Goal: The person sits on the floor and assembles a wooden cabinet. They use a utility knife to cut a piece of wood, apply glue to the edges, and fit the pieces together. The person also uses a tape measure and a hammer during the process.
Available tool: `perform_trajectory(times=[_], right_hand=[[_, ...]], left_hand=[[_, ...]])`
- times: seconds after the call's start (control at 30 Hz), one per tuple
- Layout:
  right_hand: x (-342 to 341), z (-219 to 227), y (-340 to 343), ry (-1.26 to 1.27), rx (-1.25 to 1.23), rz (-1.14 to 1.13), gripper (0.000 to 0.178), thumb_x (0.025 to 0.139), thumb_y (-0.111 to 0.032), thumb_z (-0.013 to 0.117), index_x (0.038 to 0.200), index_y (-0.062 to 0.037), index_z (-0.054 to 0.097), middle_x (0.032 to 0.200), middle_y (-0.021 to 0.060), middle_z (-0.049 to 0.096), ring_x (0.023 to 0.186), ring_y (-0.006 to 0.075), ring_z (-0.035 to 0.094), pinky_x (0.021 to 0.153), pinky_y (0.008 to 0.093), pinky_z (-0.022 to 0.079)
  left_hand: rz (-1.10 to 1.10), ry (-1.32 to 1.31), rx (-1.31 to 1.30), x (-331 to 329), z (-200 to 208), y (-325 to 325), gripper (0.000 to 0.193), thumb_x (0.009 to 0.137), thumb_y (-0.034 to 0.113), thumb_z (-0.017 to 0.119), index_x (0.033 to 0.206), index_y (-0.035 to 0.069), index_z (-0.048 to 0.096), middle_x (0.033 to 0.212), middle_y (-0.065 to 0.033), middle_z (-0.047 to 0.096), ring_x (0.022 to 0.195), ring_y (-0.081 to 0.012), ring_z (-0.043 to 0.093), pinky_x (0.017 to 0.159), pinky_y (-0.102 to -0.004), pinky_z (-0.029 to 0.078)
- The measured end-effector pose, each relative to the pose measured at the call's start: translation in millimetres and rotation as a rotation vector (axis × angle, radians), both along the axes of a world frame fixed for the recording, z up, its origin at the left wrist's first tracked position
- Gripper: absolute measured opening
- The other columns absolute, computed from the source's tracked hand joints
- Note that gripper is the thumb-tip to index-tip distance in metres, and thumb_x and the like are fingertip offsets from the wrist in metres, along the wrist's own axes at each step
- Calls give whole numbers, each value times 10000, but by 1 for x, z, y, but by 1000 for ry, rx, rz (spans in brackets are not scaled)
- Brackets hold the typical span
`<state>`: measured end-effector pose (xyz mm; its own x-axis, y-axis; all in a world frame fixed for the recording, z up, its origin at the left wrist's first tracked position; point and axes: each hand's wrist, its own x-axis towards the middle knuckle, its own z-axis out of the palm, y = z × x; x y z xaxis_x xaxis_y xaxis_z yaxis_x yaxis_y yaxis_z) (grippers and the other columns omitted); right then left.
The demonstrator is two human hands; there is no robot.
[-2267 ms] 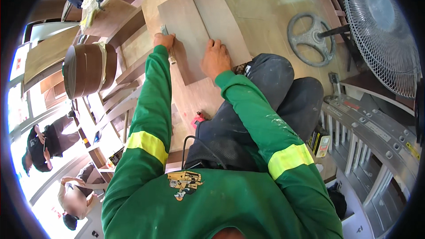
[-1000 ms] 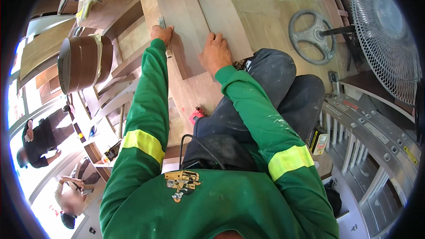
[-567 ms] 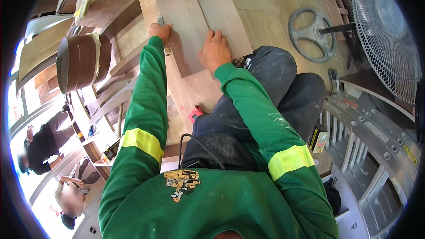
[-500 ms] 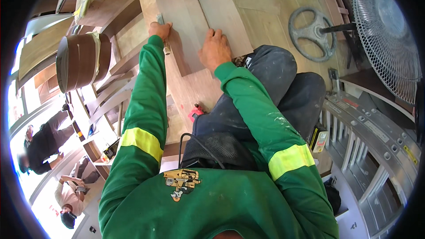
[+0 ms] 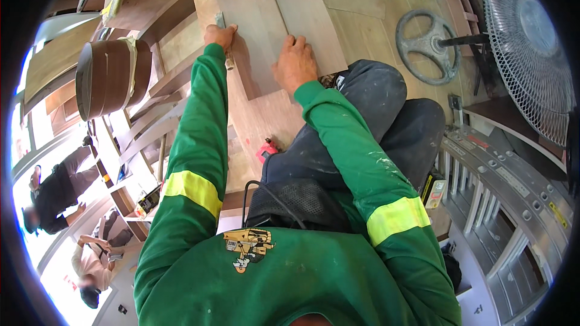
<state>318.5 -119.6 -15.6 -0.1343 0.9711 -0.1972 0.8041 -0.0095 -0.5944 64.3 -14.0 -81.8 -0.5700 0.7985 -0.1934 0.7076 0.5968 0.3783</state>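
Observation:
My left hand is closed around a slim tool. A rounded wooden handle end shows below the fist and a flat greyish end above it; its kind is unclear. The tool lies along the left edge of a flat reddish-brown wooden board. On that board rests my right hand, fingers stretched toward the seam with a second wooden board on its right. Both boards lie over a larger plywood sheet beside my bent knees.
A red tool lies on the plywood by my thigh. To the right are a grey steering wheel, a fan and an aluminium ladder. Curved wooden pieces stand left. Two people appear at the far left.
Both hands keep their places on the tool and the board. The view has shifted very slightly.

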Motion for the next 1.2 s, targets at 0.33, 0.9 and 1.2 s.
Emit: perform_trajectory(times=[0.33, 0.9, 1.2], right_hand=[[69, -10, 22, 50, 96, -149, 683, 877, -415, 674, 1232, 139, 490, 1252, 316, 552, 1197, 444, 533, 1026, 478, 451], [127, -49, 30, 507, -465, -390, 428, 807, -237, 782, 1088, 63, 664, 935, 150, 700, 847, 246, 672, 744, 358, 552], [131, -81, 35, 397, -339, -346, 376, 821, -222, 772, 1044, 59, 657, 982, 182, 716, 917, 278, 691, 819, 382, 535]], left_hand=[[-38, 70, -88, -5, -6, 12, 691, 745, 491, 807, 1076, -100, 671, 1087, -262, 702, 1012, -380, 691, 873, -432, 545], [-96, 119, -139, -5, -16, 20, 644, 771, 515, 770, 1112, -26, 689, 1125, -192, 696, 1051, -330, 675, 903, -403, 531], [-35, 43, -255, 7, 0, 23, 763, 782, 505, 778, 1306, -19, 596, 1321, -160, 637, 1234, -300, 604, 1043, -382, 477]])
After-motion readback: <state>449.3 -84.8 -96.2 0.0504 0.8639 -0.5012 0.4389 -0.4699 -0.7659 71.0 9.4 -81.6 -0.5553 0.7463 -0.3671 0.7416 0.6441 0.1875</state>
